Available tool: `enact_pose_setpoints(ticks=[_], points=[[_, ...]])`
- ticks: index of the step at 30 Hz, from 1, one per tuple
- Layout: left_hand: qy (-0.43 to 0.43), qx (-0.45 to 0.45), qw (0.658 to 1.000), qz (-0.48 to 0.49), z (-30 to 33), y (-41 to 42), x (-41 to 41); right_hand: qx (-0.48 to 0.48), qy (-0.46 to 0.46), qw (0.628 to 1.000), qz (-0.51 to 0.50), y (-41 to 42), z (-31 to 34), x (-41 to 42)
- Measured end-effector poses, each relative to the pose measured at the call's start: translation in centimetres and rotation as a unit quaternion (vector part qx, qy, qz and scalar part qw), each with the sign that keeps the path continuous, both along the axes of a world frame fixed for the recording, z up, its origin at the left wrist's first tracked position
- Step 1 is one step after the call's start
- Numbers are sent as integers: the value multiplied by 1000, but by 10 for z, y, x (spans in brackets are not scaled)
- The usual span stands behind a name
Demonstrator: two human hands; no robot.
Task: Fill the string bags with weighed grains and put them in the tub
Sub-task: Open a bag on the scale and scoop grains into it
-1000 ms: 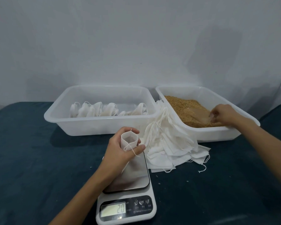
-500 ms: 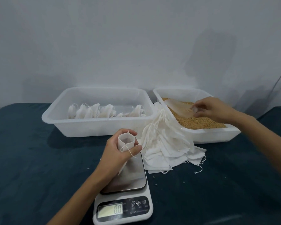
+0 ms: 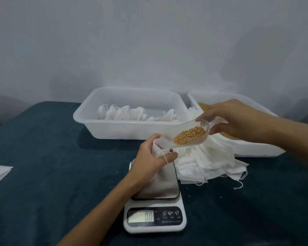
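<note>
Now my right hand [image 3: 238, 121] pinches the scoop [image 3: 183, 135], spout at the string bag [image 3: 158, 148] my left hand [image 3: 153, 157] grips open.

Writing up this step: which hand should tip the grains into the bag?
Right. The right hand already holds the loaded scoop at the bag's mouth; the left hand is occupied gripping the string bag open.

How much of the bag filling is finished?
Several filled bags already sit in the left tub. Now the left hand holds an open bag over the scale, and the right hand tips a scoop of grains toward it. A pile of empty bags remains.
</note>
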State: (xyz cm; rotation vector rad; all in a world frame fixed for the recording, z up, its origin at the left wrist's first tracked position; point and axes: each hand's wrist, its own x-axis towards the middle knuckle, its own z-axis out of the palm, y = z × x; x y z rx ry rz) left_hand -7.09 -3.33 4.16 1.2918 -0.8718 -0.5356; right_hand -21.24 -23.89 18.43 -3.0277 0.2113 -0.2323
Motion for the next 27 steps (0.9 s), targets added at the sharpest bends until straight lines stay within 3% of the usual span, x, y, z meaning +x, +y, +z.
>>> enact_pose_setpoints(ticks=[27], points=[[2,6,1000,-15,-3,0,0,-150,-50,985,70,16,16,8]])
